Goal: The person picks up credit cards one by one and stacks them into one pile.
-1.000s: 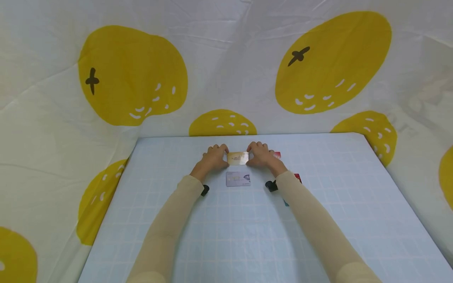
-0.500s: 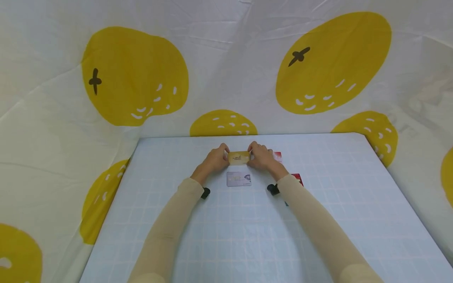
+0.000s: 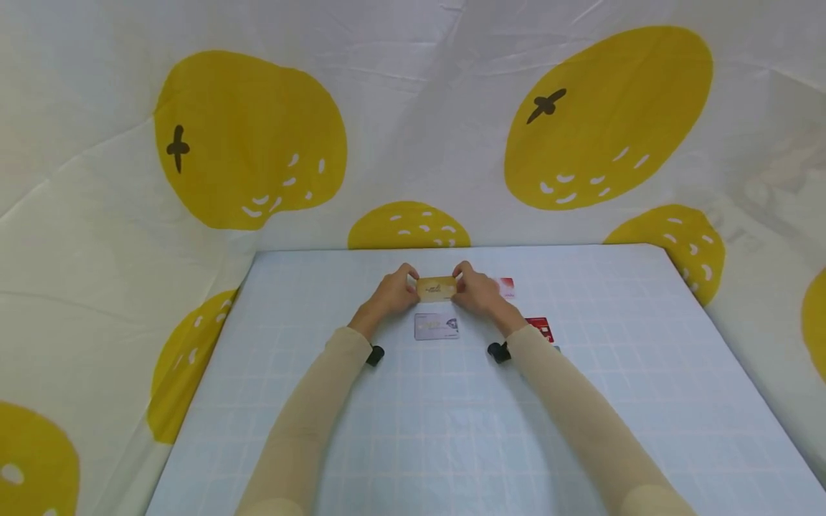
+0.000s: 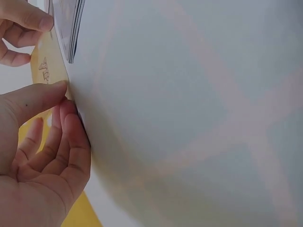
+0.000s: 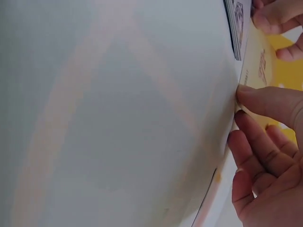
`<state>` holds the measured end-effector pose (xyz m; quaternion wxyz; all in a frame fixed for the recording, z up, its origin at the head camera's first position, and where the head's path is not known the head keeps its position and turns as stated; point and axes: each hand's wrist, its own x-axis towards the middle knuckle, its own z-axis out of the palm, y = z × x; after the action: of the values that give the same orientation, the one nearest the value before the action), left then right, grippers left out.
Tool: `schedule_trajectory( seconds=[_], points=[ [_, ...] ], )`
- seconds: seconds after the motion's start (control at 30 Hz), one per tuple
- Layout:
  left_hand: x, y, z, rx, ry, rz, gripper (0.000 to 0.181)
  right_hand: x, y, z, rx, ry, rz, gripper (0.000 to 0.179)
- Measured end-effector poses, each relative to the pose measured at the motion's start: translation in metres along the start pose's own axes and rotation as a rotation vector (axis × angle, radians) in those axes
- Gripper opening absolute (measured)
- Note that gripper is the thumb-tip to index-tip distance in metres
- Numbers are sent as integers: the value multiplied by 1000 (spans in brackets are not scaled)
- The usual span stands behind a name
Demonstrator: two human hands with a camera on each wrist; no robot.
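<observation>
A gold card (image 3: 437,289) with dark lettering is held between my two hands near the table's far side. My left hand (image 3: 395,289) pinches its left end between thumb and fingers, as the left wrist view shows on the gold card (image 4: 51,59). The right hand (image 3: 476,289) pinches the other end, thumb on the near edge. Just nearer than the gold card lies a silver-lilac card (image 3: 436,326); in the right wrist view it is the top of a small stack of cards (image 5: 238,28).
A red-and-white card (image 3: 506,288) lies beside the right hand, partly covered by it. By the right forearm is a red card (image 3: 540,329), with a sliver of a teal card (image 3: 557,348) showing. All lie on the pale checked tabletop (image 3: 426,430).
The gold card has tilted, and the bright glare on it has gone. Both hands keep hold of its ends, almost in place. A little more of the red card shows.
</observation>
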<state>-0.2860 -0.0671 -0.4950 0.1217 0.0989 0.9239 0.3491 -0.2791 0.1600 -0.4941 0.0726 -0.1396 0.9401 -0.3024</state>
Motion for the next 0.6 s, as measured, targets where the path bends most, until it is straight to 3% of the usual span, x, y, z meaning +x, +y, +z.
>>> schedule_trajectory(
  seconds=[0.33,0.6],
  points=[
    [-3,2,0,-42,-5,-49,41,-1,1,4,74,24,16,40],
    [-2,-3,2,-112,51,-40,41,-2,2,5,127,54,44,39]
  ],
)
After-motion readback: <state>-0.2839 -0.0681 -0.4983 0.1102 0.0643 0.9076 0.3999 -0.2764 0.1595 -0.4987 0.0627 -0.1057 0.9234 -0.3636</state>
